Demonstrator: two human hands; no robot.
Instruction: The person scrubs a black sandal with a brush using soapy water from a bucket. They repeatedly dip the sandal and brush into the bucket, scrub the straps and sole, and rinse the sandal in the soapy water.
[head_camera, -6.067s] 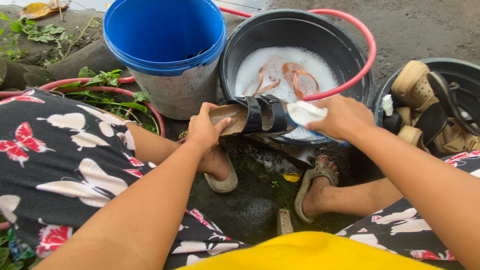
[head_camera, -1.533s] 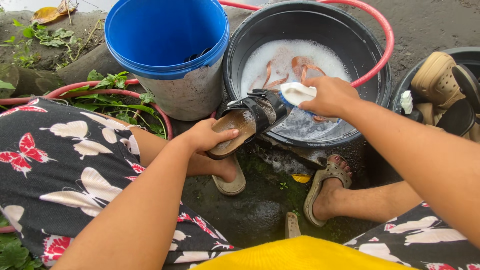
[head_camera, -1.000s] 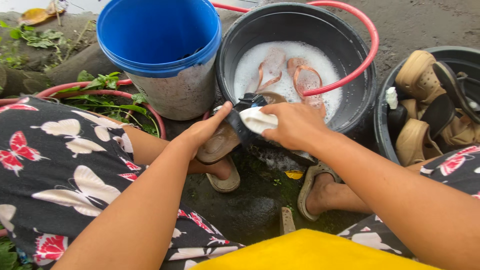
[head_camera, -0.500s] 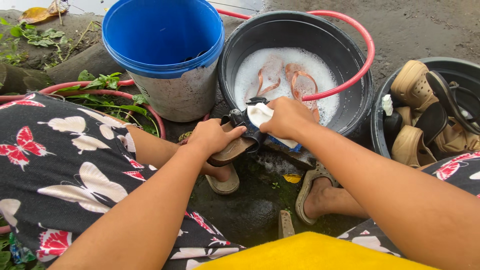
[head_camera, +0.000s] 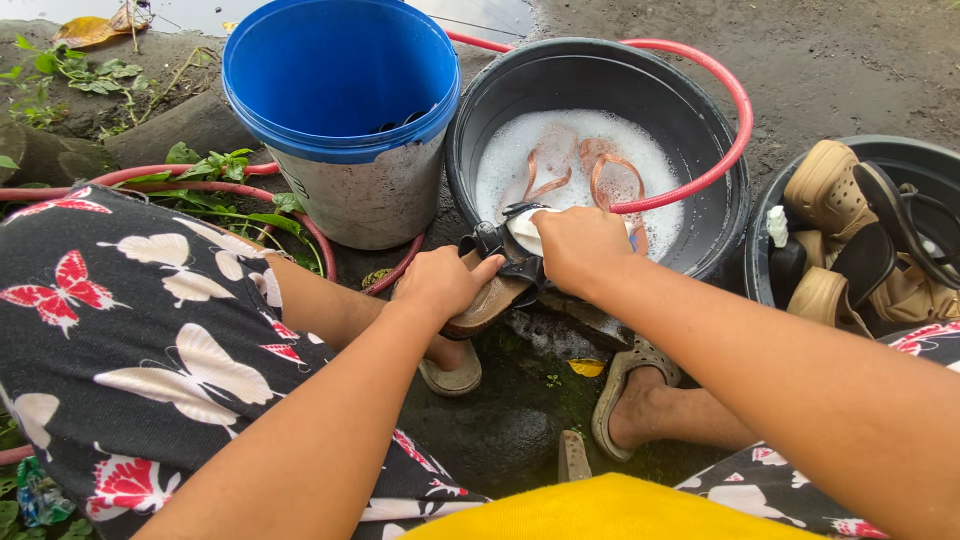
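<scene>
Sandal scrubbed at the rim of a soapy basin

Butterfly-print cloth (head_camera: 130, 330) in black, white and red covers the person's knee at the far left, with green weeds (head_camera: 215, 170) and a red hose (head_camera: 690, 185) on the dirt behind it. Next comes a blue bucket (head_camera: 345, 90), upright, its lower wall pale and scuffed, standing just beside a black basin (head_camera: 560, 85). The left hand (head_camera: 445, 285) has its grip clamped on the heel end of a brown sandal (head_camera: 495, 300) with black straps, holding it just in front of the basin's near rim, above the wet ground. The right hand (head_camera: 580, 250) has its grip closed over a white sponge (head_camera: 525, 228), pressed onto the sandal's strapped front part. Behind the hands, the basin holds foamy white water in which two orange flip-flops (head_camera: 585, 165) lie partly sunk. The hose curves over the basin's right rim. Below the hands, the person's two feet in tan sandals (head_camera: 625, 385) rest on dark, mossy ground. At the far right, a second black tub (head_camera: 900, 155) holds a pile of tan and black footwear (head_camera: 850, 230). Yellow cloth (head_camera: 600, 510) fills the bottom edge.
</scene>
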